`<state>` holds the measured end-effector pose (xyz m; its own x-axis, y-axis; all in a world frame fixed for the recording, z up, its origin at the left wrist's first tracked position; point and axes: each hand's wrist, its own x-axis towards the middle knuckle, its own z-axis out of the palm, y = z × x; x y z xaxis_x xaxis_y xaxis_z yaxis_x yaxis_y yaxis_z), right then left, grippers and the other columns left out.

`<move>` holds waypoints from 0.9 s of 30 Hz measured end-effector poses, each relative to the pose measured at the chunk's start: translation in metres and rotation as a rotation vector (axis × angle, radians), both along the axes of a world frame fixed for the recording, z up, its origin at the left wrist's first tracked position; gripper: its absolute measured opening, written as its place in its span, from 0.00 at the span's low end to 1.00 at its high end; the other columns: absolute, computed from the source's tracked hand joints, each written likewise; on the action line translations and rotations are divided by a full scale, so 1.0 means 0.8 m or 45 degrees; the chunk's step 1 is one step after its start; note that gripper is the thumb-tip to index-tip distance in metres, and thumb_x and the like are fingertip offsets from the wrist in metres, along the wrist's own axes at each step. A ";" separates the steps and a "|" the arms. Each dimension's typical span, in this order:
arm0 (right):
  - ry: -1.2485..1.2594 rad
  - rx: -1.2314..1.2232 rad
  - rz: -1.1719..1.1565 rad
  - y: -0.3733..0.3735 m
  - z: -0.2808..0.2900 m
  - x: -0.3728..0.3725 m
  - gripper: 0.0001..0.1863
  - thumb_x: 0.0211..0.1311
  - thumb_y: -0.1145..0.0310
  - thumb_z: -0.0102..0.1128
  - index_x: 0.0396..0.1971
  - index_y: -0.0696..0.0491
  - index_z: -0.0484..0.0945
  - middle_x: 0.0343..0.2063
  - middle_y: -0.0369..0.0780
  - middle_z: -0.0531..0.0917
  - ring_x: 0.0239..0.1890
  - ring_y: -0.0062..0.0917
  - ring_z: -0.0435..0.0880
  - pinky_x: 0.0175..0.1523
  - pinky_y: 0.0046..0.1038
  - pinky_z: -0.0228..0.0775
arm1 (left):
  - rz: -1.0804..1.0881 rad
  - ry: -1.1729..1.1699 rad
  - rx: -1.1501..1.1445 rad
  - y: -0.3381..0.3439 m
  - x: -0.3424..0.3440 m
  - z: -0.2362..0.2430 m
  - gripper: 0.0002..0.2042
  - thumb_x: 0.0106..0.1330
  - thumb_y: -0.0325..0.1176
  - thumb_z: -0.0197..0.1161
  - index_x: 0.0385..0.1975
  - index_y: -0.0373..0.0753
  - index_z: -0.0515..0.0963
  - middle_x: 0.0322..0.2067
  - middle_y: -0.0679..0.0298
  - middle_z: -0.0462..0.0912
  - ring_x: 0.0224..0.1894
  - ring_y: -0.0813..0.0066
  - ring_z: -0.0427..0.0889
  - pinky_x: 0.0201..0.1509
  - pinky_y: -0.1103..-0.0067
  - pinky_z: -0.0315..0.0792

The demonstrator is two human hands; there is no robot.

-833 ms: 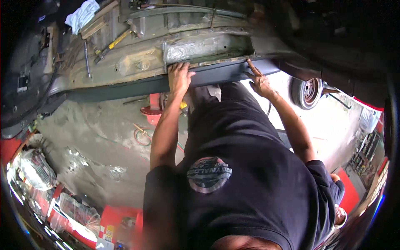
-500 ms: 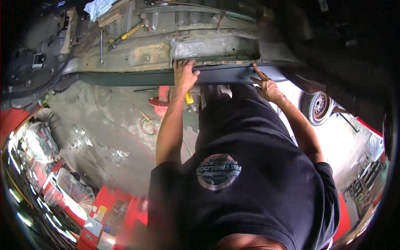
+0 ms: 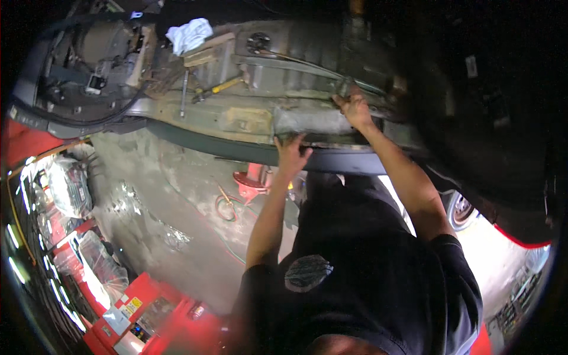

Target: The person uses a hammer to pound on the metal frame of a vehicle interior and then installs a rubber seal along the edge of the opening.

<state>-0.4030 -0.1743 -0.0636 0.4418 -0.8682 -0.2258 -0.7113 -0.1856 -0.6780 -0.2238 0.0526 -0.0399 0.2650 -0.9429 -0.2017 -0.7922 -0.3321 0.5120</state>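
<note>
A bare metal car floor with its door sill lies across the upper part of the view. My left hand [image 3: 291, 155] rests on the edge of the sill panel [image 3: 207, 139], its fingers spread and holding nothing visible. A recessed, greyish section of the sill [image 3: 310, 120] lies just beyond it. Farther in, my right hand [image 3: 356, 112] reaches over the floor, thumb and fingers apart. Its fingertips are at a small dark object [image 3: 345, 84], too unclear to name; I see no grip on it. A hammer with a yellow handle [image 3: 226, 86] lies left of the hands, beside a long metal tool [image 3: 184, 94].
A white cloth [image 3: 189, 36] and wood pieces [image 3: 208, 51] lie on the car floor. Below the sill stand a red metal stand [image 3: 253, 182] and a coiled hose [image 3: 226, 210]. A wheel [image 3: 460, 211] is at the right, a red machine [image 3: 148, 307] at lower left.
My right hand has left the sill edge and reached farther over the car floor. My left hand stays at the sill. The view has shifted, so the car sits lower and farther right.
</note>
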 end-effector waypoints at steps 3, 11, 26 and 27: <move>-0.231 -0.171 -0.207 -0.066 -0.130 -0.018 0.26 0.62 0.61 0.63 0.56 0.57 0.71 0.37 0.48 0.80 0.36 0.39 0.77 0.41 0.35 0.69 | -0.065 0.138 -0.162 -0.038 -0.005 0.005 0.24 0.60 0.40 0.69 0.57 0.44 0.77 0.50 0.56 0.82 0.58 0.52 0.76 0.72 0.49 0.47; -0.577 0.633 -0.588 -0.081 0.035 0.054 0.24 0.63 0.68 0.60 0.59 0.55 0.74 0.48 0.52 0.84 0.45 0.42 0.85 0.52 0.39 0.74 | 0.396 0.376 -0.382 -0.016 0.077 0.029 0.08 0.65 0.29 0.62 0.41 0.36 0.83 0.37 0.50 0.85 0.39 0.49 0.84 0.44 0.66 0.77; 0.319 -0.672 -0.061 -0.032 0.064 -0.009 0.28 0.65 0.68 0.57 0.66 0.50 0.69 0.58 0.58 0.75 0.61 0.52 0.74 0.64 0.44 0.69 | 0.140 -0.467 -0.392 -0.144 0.316 0.033 0.18 0.56 0.27 0.65 0.49 0.41 0.80 0.47 0.53 0.77 0.55 0.48 0.72 0.66 0.48 0.60; 0.320 -0.557 -0.060 -0.018 0.064 -0.013 0.27 0.64 0.69 0.57 0.64 0.51 0.71 0.58 0.58 0.75 0.61 0.51 0.74 0.64 0.45 0.68 | 0.080 -0.465 -0.302 -0.148 0.321 0.031 0.19 0.56 0.27 0.66 0.49 0.42 0.80 0.47 0.54 0.77 0.56 0.48 0.72 0.67 0.47 0.59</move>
<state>-0.4134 -0.1890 -0.0121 0.3785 -0.9230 0.0690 -0.8570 -0.3776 -0.3507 0.0329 -0.0661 -0.0154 0.3367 -0.9317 0.1361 -0.9175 -0.2922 0.2699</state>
